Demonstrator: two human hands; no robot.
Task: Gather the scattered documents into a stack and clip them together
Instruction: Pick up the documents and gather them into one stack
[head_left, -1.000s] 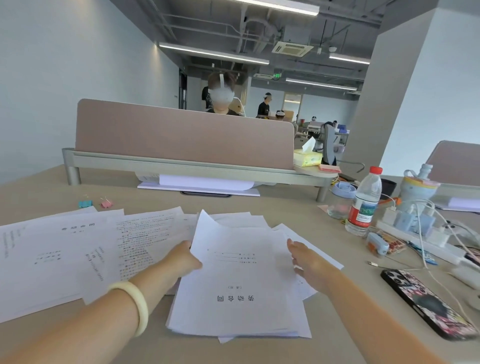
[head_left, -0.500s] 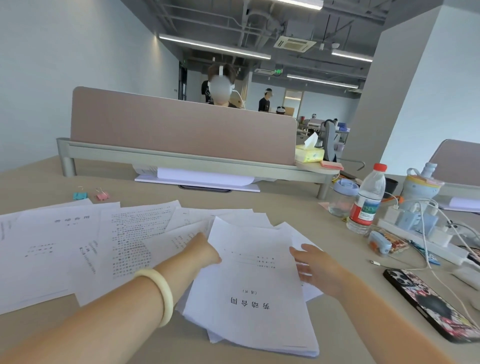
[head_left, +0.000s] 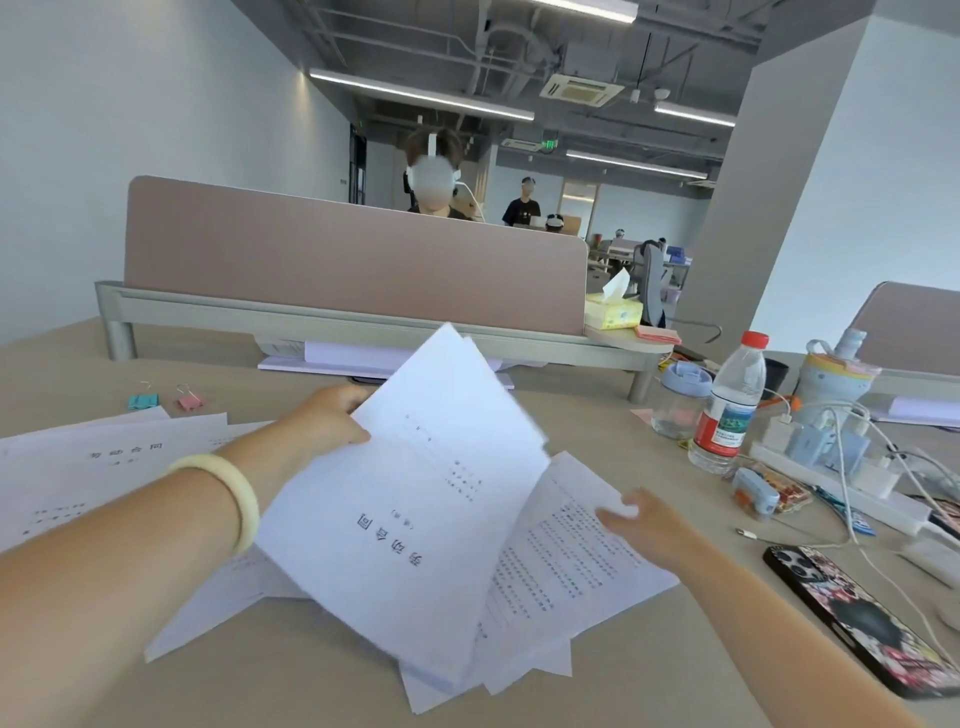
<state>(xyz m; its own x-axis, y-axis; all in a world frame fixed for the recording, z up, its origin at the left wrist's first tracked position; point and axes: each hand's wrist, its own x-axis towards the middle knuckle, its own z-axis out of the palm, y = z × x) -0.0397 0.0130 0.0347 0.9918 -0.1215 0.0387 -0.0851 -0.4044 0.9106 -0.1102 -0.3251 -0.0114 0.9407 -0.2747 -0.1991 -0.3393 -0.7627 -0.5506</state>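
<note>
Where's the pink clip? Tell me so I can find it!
Find the long pinkish divider screen at the back of the desk. Before its left end, two small binder clips lie side by side. The pink clip is the right one; the teal clip sits left of it.

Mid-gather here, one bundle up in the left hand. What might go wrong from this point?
The left hand grips the lifted bundle by one edge only, and its top sheets fan apart; some may slide out. Loose sheets lie apart at far left and could be missed. The teal clip and pink clip sit beyond them, so fetching one likely means letting go of the papers.
</note>
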